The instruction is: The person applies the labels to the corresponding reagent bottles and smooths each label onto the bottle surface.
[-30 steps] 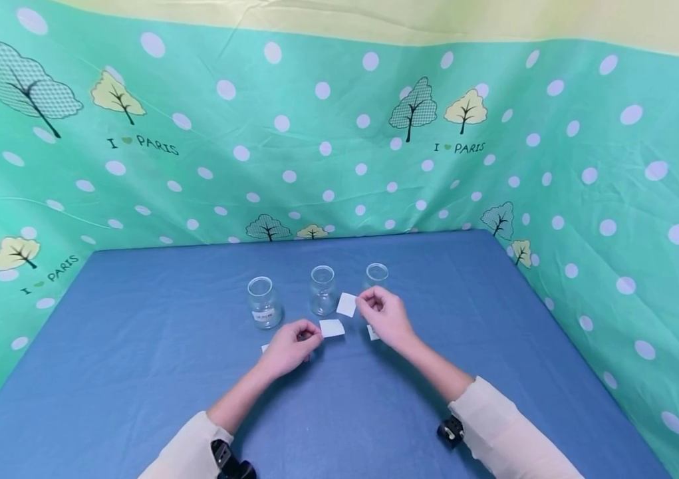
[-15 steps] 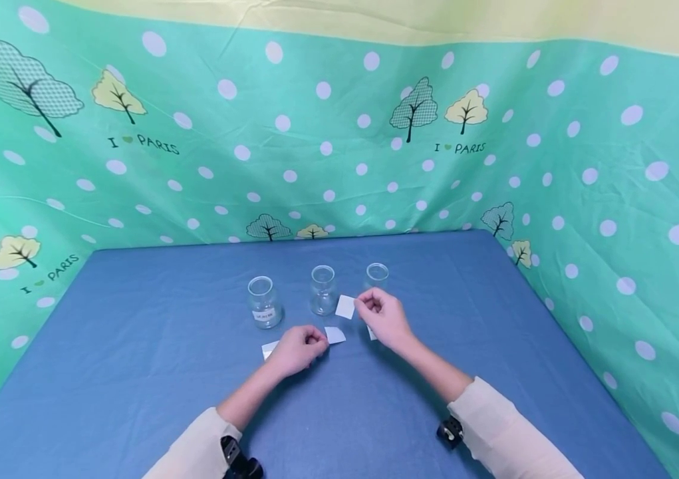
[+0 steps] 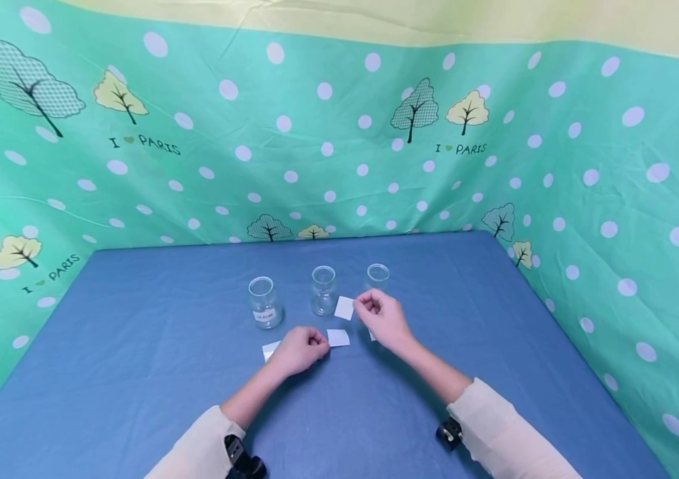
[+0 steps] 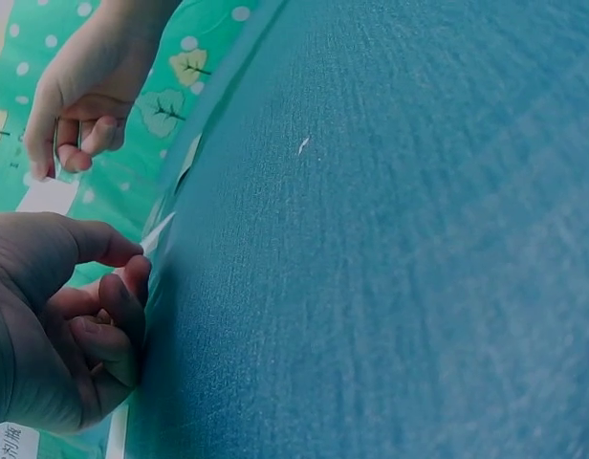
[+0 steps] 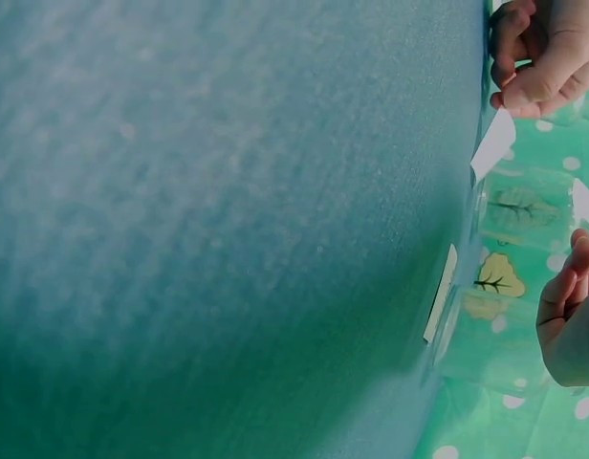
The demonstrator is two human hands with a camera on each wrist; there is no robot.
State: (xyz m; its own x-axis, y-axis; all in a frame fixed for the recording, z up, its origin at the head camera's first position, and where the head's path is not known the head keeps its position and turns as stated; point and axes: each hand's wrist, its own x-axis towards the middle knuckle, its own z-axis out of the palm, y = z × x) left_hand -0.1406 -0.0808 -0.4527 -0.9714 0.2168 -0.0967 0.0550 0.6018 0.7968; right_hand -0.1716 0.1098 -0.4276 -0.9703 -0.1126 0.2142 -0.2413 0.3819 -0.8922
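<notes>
My right hand pinches a small white paper label by its edge, in front of the middle glass jar. Lower and to the left, my left hand pinches the corner of another white paper piece between thumb and forefinger, plain in the left wrist view, where that paper shows edge-on. The left glass jar bears a printed label. Behind my right hand stands the right glass jar, its lower part hidden.
A white paper piece lies on the blue table, partly under my left hand. Another slip lies near the right jar, mostly hidden by my right hand in the head view. A patterned green curtain rises behind the table.
My left hand has shifted slightly right and down with its paper piece, uncovering more of the slip beside it. My right hand has lowered its label very slightly.
</notes>
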